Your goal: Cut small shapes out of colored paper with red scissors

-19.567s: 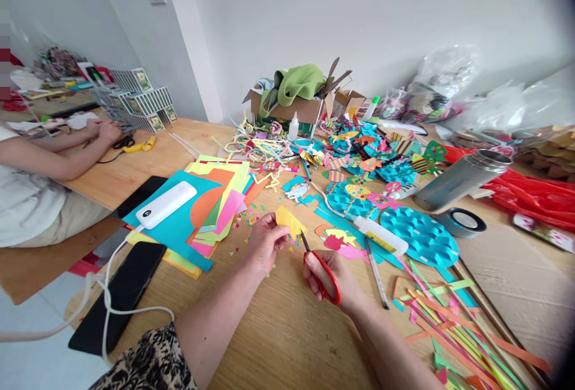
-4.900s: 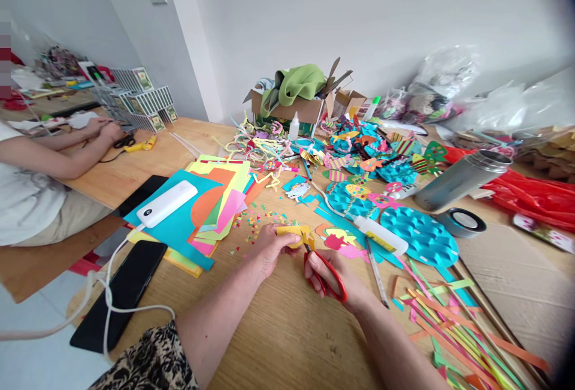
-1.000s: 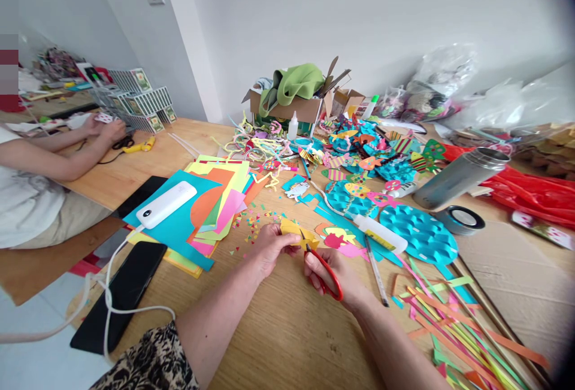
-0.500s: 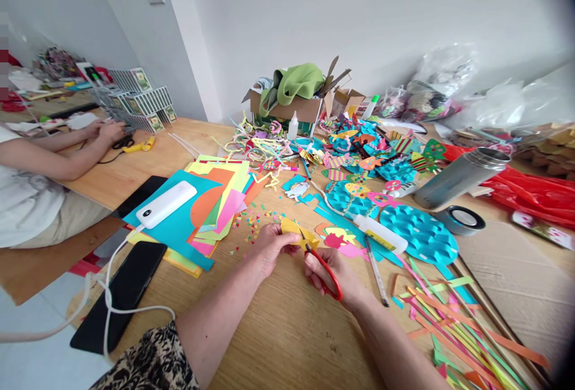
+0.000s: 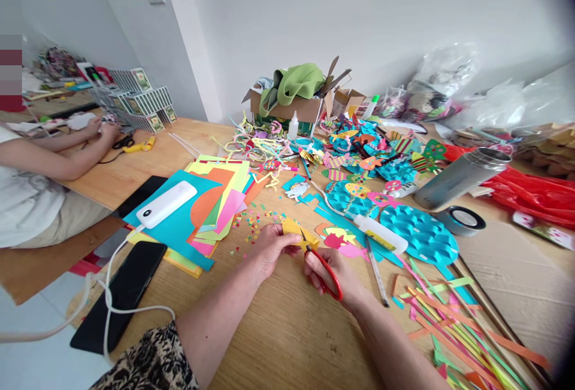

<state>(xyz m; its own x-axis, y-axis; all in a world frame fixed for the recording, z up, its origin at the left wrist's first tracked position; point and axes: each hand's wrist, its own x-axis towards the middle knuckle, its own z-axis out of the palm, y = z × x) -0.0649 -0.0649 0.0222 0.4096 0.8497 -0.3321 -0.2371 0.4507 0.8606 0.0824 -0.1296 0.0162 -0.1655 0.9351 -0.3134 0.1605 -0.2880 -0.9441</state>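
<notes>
My left hand (image 5: 272, 247) pinches a piece of yellow paper (image 5: 291, 227) between thumb and fingers, just over the wooden table. My right hand (image 5: 330, 273) is closed around the red handles of a pair of scissors (image 5: 331, 276). The scissor blades point away from me and lie at the yellow paper, partly hidden by it. Right beyond the hands are pink and yellow paper cut-outs (image 5: 336, 240). Tiny paper scraps (image 5: 251, 222) are scattered past my left hand.
Left lie stacked coloured papers (image 5: 179, 240) under a white power bank (image 5: 166, 204), and a black phone (image 5: 119, 294). Right are a glue bottle (image 5: 381, 234), a pen (image 5: 377, 273), paper strips (image 5: 467, 324) and a steel flask (image 5: 462, 177). Another person's arms (image 5: 67, 153) rest at far left.
My hands stay almost in place, with the yellow paper shifting very slightly against the scissors. At far left the other person's hands have moved a little.
</notes>
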